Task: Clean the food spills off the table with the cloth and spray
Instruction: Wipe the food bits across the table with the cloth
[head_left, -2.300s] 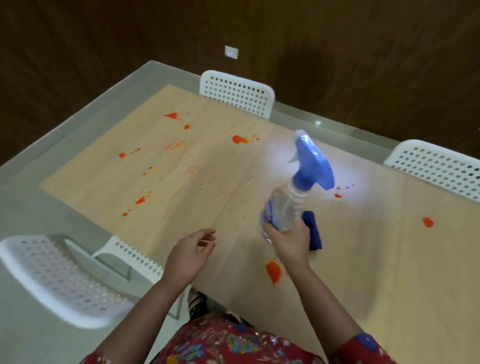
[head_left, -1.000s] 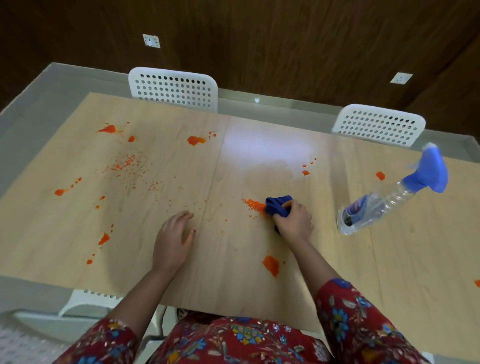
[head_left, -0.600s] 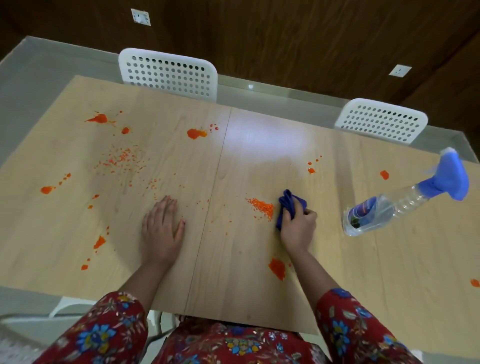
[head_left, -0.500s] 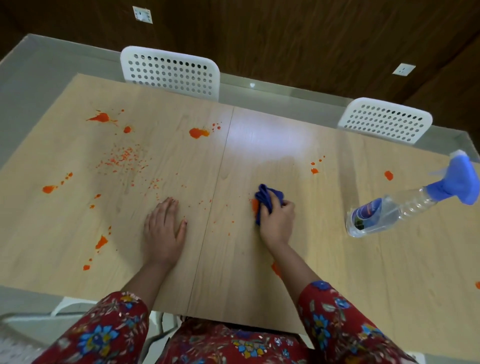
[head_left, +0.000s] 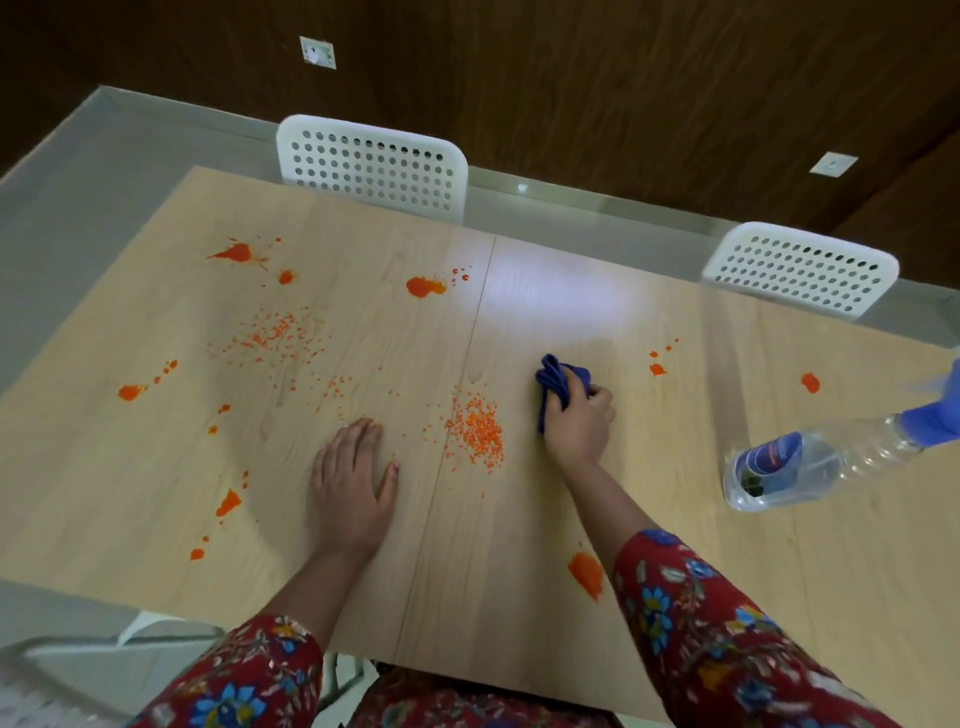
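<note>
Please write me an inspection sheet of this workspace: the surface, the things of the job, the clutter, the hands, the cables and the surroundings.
Surface: wooden table, seam down the middle, orange blobs and crumbs across it; crumb pile between the hands; blob near the front edge.
Job's things: blue cloth bunched on the table; spray bottle at the right, seemingly on its side, blue head cut by the frame.
Clutter: nothing seen.
Hands: left hand flat on the table, holding nothing; right hand grips the blue cloth.
Cables: nothing seen.
Surroundings: far-left chair and far-right chair, white, perforated; dark wood wall with two sockets.
</note>
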